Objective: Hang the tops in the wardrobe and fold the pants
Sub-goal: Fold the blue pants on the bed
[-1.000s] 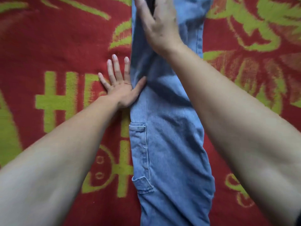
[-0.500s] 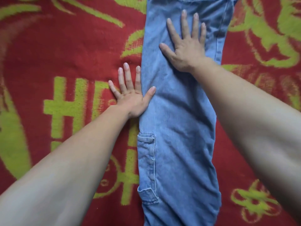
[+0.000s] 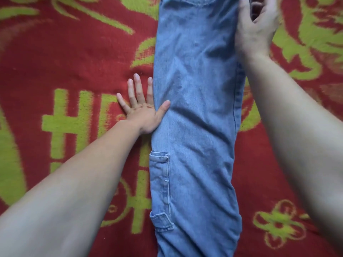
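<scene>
Jeans (image 3: 196, 108): light blue denim, folded lengthwise into one long strip, lying flat on the blanket (image 3: 74, 62). The strip runs straight away from the person, down the middle of the visible blanket; the near end goes out of the bottom of the view and the far end reaches the top. A patch pocket (image 3: 160, 190) with pale stitching sits on the strip's left edge, in the near half. Light creases across the middle of the denim.

Left hand (image 3: 143, 112): flat, fingers straight and spread, palm down on the blanket just beside the jeans' left edge, about halfway along. The thumb (image 3: 164, 107) lies over onto the denim and presses it; holds nothing.

Right hand (image 3: 254, 34): at the jeans' right edge near the far end. Thumb lies on top of the denim, fingers bent round the outer side, gripping that edge. What is under the palm is hidden.

Both forearms bare, reaching in from the near side, one on each side of the jeans.

Blanket: red with yellow-green leaf, cross and flower patterns, fuzzy; fills the whole view, edges not seen.
</scene>
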Demonstrator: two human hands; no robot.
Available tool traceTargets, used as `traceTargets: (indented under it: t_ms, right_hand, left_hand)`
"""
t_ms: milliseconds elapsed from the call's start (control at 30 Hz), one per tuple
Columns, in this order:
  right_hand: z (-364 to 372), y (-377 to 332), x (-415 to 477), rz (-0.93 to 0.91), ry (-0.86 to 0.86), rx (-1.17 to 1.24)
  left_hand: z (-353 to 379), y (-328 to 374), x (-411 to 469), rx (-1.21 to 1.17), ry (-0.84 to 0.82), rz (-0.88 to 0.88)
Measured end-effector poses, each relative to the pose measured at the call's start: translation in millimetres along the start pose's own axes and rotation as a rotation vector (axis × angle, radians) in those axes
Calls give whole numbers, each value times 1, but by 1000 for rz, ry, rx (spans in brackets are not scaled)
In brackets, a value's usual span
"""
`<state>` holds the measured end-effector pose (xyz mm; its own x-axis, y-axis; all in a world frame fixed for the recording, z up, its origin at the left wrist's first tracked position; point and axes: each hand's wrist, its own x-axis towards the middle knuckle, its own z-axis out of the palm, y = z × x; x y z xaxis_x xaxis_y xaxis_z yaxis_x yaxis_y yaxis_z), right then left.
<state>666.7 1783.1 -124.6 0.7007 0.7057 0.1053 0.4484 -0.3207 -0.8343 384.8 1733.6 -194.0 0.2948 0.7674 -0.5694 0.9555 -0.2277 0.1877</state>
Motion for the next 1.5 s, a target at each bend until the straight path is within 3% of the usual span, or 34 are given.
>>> traceTargets:
  t_ms: [67, 200, 267, 400, 467, 533, 633, 733, 833, 900, 967, 1100, 1233, 1300, 1367, 1433, 1500]
  right_hand:
    - [0, 0, 0, 52, -131, 72]
    - [-7, 10, 1, 409, -440, 75]
    - [-15, 12, 2, 436, -434, -14]
    - [-20, 12, -1, 335, -336, -434]
    - [-21, 11, 1, 367, -368, -493]
    - [-23, 11, 1, 508, -425, -391]
    - [-26, 2, 2, 712, -516, -15]
    - [-19, 9, 5, 594, -346, 124]
    - [-18, 20, -2, 396, -258, -192]
    - [-19, 32, -7, 384, -252, -432]
    - [-16, 33, -8, 415, -212, -467]
    - [-8, 27, -11, 360, -97, -370]
    - [-3, 20, 8, 601, -128, -335]
    - [-3, 12, 22, 737, -194, -88]
    - [-6, 1, 26, 832, -366, 179]
    - [-7, -9, 25, 789, -494, 316]
    - [-9, -18, 24, 694, -483, 375]
  left_hand:
    - [1, 0, 0, -3, 3, 3]
    - [2, -1, 1, 1, 7, 2]
    - [2, -1, 1, 7, 8, 4]
    - [1, 0, 0, 2, 8, 1]
    - [0, 1, -1, 6, 7, 1]
    - [-1, 1, -1, 5, 5, 3]
    - [-1, 1, -2, 9, 0, 2]
    - [-1, 2, -2, 9, 0, 1]
    - [-1, 1, -2, 10, 11, 1]
    - [-1, 1, -2, 2, 9, 5]
    - [0, 0, -1, 3, 11, 8]
    - [1, 0, 0, -8, 0, 12]
    - [2, -1, 0, -11, 7, 19]
    - [3, -1, 0, -9, 13, 20]
    - [4, -2, 1, -7, 23, 24]
    - [7, -3, 2, -5, 37, 24]
    - [9, -5, 4, 2, 57, 32]
